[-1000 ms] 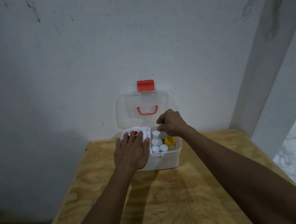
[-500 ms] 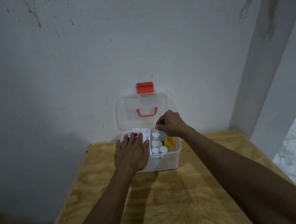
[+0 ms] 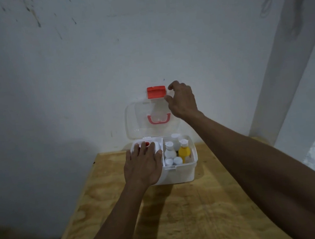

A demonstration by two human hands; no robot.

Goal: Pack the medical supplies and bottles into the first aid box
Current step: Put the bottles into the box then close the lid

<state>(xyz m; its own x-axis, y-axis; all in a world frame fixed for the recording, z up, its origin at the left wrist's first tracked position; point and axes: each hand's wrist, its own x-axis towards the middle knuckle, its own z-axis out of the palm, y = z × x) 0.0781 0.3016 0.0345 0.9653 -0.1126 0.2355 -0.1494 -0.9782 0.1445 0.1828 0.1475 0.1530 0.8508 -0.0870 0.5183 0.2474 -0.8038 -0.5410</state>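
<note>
First aid box [image 3: 179, 172]: sat at far edge of tabletop [image 3: 182, 223], near its middle, close against wall; clear lid [image 3: 137, 121] stood upright with red latch [image 3: 156, 92] at top.
Contents: white bottles [image 3: 170, 151] and yellow bottle [image 3: 184, 153] stood upright in right compartment; white tray [image 3: 157, 141] with small red-marked item covered left side.
Left hand [image 3: 144, 165]: lay flat, fingers spread, on tray and front-left rim of box; pressed down, gripped nothing.
Right hand [image 3: 182, 100]: raised at lid's top right corner, thumb and fingers parted beside latch; held nothing; contact with lid could not be told.
Step in hand: judged as closing lid; packing looked nearly finished.
Doing it well: take lid by top edge, swing it forward on hinge, keep box pinned with left hand, then slide that hand clear before lid lands.
Risk: tall bottle caps rose near rim and could foul lid.
Edges and room: wall just behind lid, no backward swing; tabletop in front and to both sides bare, ample room toward near edge.
</note>
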